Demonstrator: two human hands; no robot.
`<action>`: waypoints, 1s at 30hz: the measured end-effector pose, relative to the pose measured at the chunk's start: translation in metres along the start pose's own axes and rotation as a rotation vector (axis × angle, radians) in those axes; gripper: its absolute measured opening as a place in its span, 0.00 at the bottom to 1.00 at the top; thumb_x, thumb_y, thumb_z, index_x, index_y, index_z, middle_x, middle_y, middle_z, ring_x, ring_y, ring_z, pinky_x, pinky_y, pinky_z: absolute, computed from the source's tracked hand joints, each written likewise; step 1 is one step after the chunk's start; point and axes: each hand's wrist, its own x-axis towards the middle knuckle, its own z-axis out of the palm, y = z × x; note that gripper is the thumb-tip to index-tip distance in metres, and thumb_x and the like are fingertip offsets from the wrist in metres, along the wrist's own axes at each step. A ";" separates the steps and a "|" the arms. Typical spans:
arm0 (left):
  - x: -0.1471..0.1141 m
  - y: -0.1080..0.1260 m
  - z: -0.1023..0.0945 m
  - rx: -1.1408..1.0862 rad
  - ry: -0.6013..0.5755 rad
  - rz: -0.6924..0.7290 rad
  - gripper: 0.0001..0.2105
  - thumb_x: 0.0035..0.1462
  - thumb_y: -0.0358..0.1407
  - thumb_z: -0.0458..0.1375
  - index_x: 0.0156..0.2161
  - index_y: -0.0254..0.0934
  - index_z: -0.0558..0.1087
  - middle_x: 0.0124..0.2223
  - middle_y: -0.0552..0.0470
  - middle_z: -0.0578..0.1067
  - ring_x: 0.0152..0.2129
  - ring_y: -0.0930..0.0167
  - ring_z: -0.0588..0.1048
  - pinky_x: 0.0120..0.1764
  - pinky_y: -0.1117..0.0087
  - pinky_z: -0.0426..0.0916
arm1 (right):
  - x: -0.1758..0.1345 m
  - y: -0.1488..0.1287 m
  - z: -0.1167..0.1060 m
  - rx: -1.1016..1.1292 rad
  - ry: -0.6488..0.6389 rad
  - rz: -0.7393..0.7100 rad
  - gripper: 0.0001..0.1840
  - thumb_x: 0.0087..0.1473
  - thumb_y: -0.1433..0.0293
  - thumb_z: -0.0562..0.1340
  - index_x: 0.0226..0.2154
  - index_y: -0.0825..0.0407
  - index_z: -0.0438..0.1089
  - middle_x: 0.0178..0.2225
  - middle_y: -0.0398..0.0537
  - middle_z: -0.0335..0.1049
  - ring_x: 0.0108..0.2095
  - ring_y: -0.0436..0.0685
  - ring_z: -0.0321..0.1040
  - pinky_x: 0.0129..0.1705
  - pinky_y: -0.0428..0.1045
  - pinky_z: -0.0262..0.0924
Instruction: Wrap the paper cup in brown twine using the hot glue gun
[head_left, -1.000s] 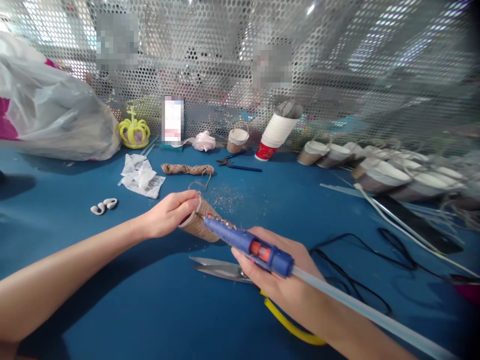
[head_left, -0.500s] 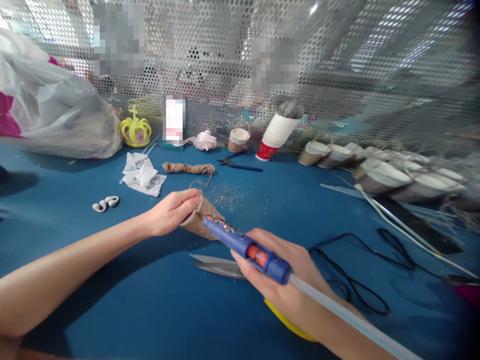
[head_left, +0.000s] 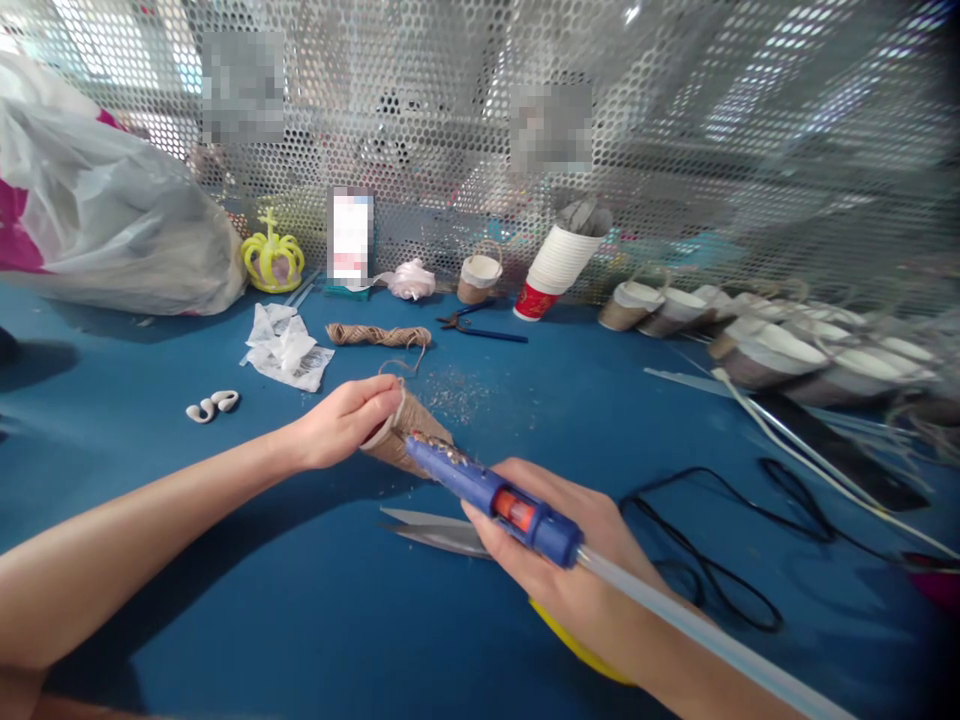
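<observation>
My left hand point(head_left: 352, 420) is closed on the rim of a twine-wrapped paper cup point(head_left: 429, 422), which lies tilted with its mouth toward the left. In my right hand point(head_left: 555, 530) is a blue glue gun point(head_left: 457, 475), a long clear glue stick point(head_left: 660, 600) sticking out of its back. The gun's nozzle is at the cup's side near the rim; whether it touches cannot be made out. From the cup a strand runs toward a twine skein point(head_left: 379, 336) behind it. Scissors point(head_left: 439, 533) lie under my right hand, their yellow handle partly hidden.
A row of wrapped cups point(head_left: 780, 355), a phone point(head_left: 840, 450) and a black cord point(head_left: 697, 530) lie to the right. Pliers point(head_left: 484, 330), a stack of paper cups point(head_left: 559, 265) and a yellow crown point(head_left: 272, 255) stand or lie near the perforated screen. A plastic bag point(head_left: 112, 200) fills the left.
Both hands keep nearly the same pose on the cup and the glue gun. The background shifts slightly, as the view has moved a little.
</observation>
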 end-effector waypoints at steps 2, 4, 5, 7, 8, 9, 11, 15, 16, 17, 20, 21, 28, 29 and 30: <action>0.000 0.000 0.000 -0.010 -0.003 -0.002 0.13 0.59 0.40 0.43 0.28 0.35 0.60 0.25 0.55 0.61 0.23 0.75 0.59 0.24 0.75 0.58 | 0.000 -0.001 -0.001 0.003 0.010 0.004 0.03 0.50 0.73 0.56 0.28 0.49 0.62 0.26 0.43 0.67 0.25 0.49 0.63 0.23 0.44 0.54; 0.000 0.000 0.001 -0.016 -0.006 0.000 0.13 0.59 0.41 0.43 0.28 0.35 0.60 0.26 0.55 0.61 0.23 0.75 0.60 0.24 0.75 0.58 | 0.000 -0.002 -0.001 0.001 0.012 0.011 0.02 0.50 0.72 0.56 0.28 0.49 0.62 0.25 0.43 0.67 0.24 0.49 0.63 0.22 0.44 0.53; 0.000 -0.001 0.001 -0.017 -0.007 0.001 0.13 0.59 0.41 0.43 0.28 0.35 0.60 0.26 0.55 0.61 0.23 0.75 0.60 0.24 0.75 0.58 | 0.000 -0.001 -0.001 -0.002 0.011 0.013 0.02 0.50 0.72 0.56 0.28 0.49 0.62 0.25 0.43 0.67 0.24 0.49 0.63 0.21 0.44 0.53; 0.000 -0.002 0.001 -0.012 -0.003 0.002 0.13 0.59 0.41 0.43 0.28 0.35 0.60 0.26 0.56 0.61 0.23 0.75 0.60 0.24 0.75 0.58 | 0.000 0.000 0.000 0.000 0.000 -0.002 0.03 0.50 0.72 0.56 0.27 0.49 0.61 0.25 0.43 0.66 0.24 0.49 0.63 0.22 0.44 0.54; 0.000 -0.002 0.001 -0.011 0.000 0.003 0.13 0.59 0.41 0.43 0.28 0.35 0.60 0.25 0.56 0.60 0.22 0.76 0.59 0.24 0.75 0.57 | 0.000 0.001 0.001 0.006 -0.010 -0.021 0.03 0.50 0.73 0.56 0.26 0.49 0.61 0.25 0.42 0.66 0.24 0.49 0.63 0.22 0.44 0.54; 0.000 -0.003 0.001 -0.010 0.003 0.005 0.13 0.59 0.41 0.43 0.28 0.35 0.60 0.25 0.57 0.59 0.22 0.76 0.58 0.24 0.75 0.57 | 0.000 0.003 0.001 0.013 -0.022 -0.043 0.03 0.49 0.73 0.56 0.26 0.49 0.61 0.24 0.42 0.66 0.24 0.49 0.63 0.23 0.44 0.55; 0.001 -0.003 0.001 -0.015 0.006 0.008 0.13 0.59 0.41 0.43 0.28 0.35 0.60 0.25 0.57 0.59 0.22 0.76 0.57 0.24 0.75 0.56 | 0.000 0.005 0.002 0.021 -0.047 -0.073 0.04 0.49 0.73 0.56 0.26 0.49 0.61 0.24 0.42 0.66 0.24 0.49 0.63 0.24 0.44 0.56; 0.001 -0.002 0.001 -0.021 -0.001 0.004 0.13 0.59 0.41 0.43 0.29 0.35 0.60 0.26 0.56 0.60 0.23 0.76 0.58 0.25 0.75 0.57 | 0.001 0.005 0.002 0.018 -0.081 -0.056 0.03 0.48 0.74 0.56 0.26 0.49 0.61 0.23 0.41 0.66 0.23 0.49 0.62 0.24 0.44 0.56; 0.001 -0.002 0.001 -0.020 -0.003 0.004 0.13 0.59 0.41 0.43 0.29 0.35 0.60 0.26 0.56 0.60 0.23 0.76 0.59 0.24 0.75 0.57 | 0.001 0.004 0.001 0.021 -0.080 -0.048 0.03 0.48 0.74 0.56 0.26 0.49 0.61 0.23 0.41 0.66 0.23 0.49 0.62 0.24 0.44 0.56; 0.000 -0.002 0.001 -0.018 -0.003 0.004 0.13 0.59 0.41 0.43 0.29 0.35 0.60 0.26 0.56 0.60 0.23 0.76 0.58 0.24 0.75 0.57 | 0.001 0.003 0.001 0.023 -0.073 -0.036 0.03 0.48 0.74 0.56 0.26 0.49 0.61 0.24 0.42 0.66 0.23 0.49 0.62 0.23 0.44 0.56; 0.000 -0.001 0.001 -0.010 -0.001 0.003 0.13 0.58 0.41 0.43 0.28 0.35 0.59 0.25 0.57 0.59 0.22 0.76 0.58 0.24 0.75 0.56 | 0.000 -0.001 0.000 0.014 -0.021 0.008 0.03 0.49 0.74 0.56 0.27 0.49 0.61 0.25 0.42 0.66 0.24 0.49 0.62 0.22 0.44 0.54; 0.000 -0.001 0.001 -0.009 -0.002 0.002 0.13 0.58 0.41 0.43 0.28 0.36 0.59 0.25 0.57 0.59 0.22 0.76 0.58 0.24 0.75 0.56 | -0.001 -0.002 0.000 0.006 -0.005 0.018 0.03 0.49 0.73 0.56 0.27 0.49 0.61 0.25 0.43 0.66 0.24 0.49 0.62 0.21 0.44 0.54; 0.000 -0.003 0.000 -0.006 -0.010 -0.002 0.14 0.59 0.42 0.42 0.29 0.35 0.60 0.26 0.56 0.60 0.25 0.74 0.60 0.28 0.74 0.59 | 0.000 0.001 0.000 0.016 -0.049 -0.040 0.04 0.48 0.74 0.56 0.25 0.49 0.60 0.24 0.42 0.66 0.23 0.49 0.62 0.22 0.44 0.54; 0.000 -0.004 0.000 0.000 -0.007 -0.001 0.14 0.59 0.42 0.42 0.29 0.35 0.61 0.26 0.56 0.60 0.25 0.74 0.60 0.28 0.73 0.59 | 0.001 0.002 0.000 0.019 -0.059 -0.055 0.04 0.48 0.74 0.56 0.25 0.49 0.60 0.24 0.42 0.66 0.23 0.49 0.62 0.23 0.44 0.54; 0.000 -0.004 0.000 0.004 -0.005 -0.002 0.14 0.59 0.42 0.42 0.29 0.35 0.60 0.26 0.56 0.60 0.25 0.74 0.59 0.28 0.73 0.59 | 0.001 0.003 0.000 0.019 -0.060 -0.062 0.04 0.48 0.74 0.57 0.25 0.49 0.60 0.24 0.41 0.66 0.23 0.49 0.62 0.23 0.44 0.54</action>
